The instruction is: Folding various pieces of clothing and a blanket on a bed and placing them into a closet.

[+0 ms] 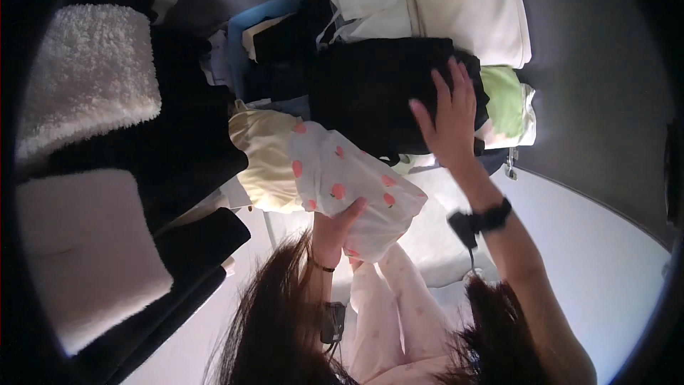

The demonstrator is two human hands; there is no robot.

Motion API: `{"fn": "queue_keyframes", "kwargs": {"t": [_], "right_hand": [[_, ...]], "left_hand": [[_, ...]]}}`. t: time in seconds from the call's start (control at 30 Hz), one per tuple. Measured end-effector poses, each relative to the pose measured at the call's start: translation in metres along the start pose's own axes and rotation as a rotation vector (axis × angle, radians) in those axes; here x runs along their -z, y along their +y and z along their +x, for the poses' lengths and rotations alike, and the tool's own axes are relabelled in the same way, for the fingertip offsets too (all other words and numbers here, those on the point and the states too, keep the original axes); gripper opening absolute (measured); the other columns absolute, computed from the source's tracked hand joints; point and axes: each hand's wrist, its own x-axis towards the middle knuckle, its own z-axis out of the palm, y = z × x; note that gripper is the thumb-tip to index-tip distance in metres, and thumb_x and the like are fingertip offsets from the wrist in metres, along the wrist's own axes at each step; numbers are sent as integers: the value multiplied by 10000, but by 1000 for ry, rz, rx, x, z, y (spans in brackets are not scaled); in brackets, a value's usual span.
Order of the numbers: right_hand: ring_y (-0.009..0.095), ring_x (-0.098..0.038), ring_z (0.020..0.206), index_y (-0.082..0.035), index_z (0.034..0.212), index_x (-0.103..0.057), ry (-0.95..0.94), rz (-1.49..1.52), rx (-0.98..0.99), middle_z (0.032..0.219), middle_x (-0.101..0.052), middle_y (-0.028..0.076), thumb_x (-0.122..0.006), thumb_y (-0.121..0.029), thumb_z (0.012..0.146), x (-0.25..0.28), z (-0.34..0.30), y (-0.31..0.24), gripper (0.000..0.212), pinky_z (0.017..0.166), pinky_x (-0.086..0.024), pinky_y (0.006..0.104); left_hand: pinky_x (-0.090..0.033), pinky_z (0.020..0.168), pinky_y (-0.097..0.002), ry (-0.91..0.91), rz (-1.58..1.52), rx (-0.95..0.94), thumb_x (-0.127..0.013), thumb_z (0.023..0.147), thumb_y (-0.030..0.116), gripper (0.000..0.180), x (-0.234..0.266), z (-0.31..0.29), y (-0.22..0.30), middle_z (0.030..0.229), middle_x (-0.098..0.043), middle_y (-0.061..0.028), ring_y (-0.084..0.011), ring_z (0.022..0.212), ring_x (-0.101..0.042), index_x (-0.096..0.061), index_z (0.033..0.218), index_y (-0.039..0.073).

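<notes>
A white cloth printed with pink peaches (356, 178) hangs bunched in front of me, with a pale yellow cloth (267, 160) against its left side. My left hand (336, 232) grips the printed cloth from below; its thumb lies on top and its other fingers are hidden underneath. Farther off and to the right, my right hand (452, 114) is open, with its fingers spread over the right part of a folded black garment (377, 93). It appears to rest on that garment and holds nothing.
Behind the black garment are folded cream fabric (467, 7) and white fabric (370, 0). Green cloth (502, 103) lies right of my right hand. A blue bin (239, 50) holds dark clothes. Fluffy white (92, 71) and pinkish (89, 249) folded pieces lie at left on black clothes.
</notes>
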Motion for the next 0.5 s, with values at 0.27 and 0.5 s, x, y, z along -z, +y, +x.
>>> {"fn": "queue_keyframes", "kwargs": {"t": [0.27,0.5], "right_hand": [[189,-417,1219,-35,1380,-324,-880,1637,-589,1332,-429,99,-819,-216,682,46,-45,-74,875,1028,-345,351],[165,-539,1073,-21,1324,-405,-905,1547,-705,1192,-558,83,-754,-140,711,-25,47,-113,716,933,-432,306]], "left_hand": [[-449,906,-327,-25,-64,-3,-687,831,218,586,-29,16,85,1213,-522,-93,-192,1071,-525,-399,1300,15],[-461,812,-286,433,211,-137,-586,881,452,580,16,106,129,1106,-578,-87,-178,965,-569,-488,1208,-17]]}}
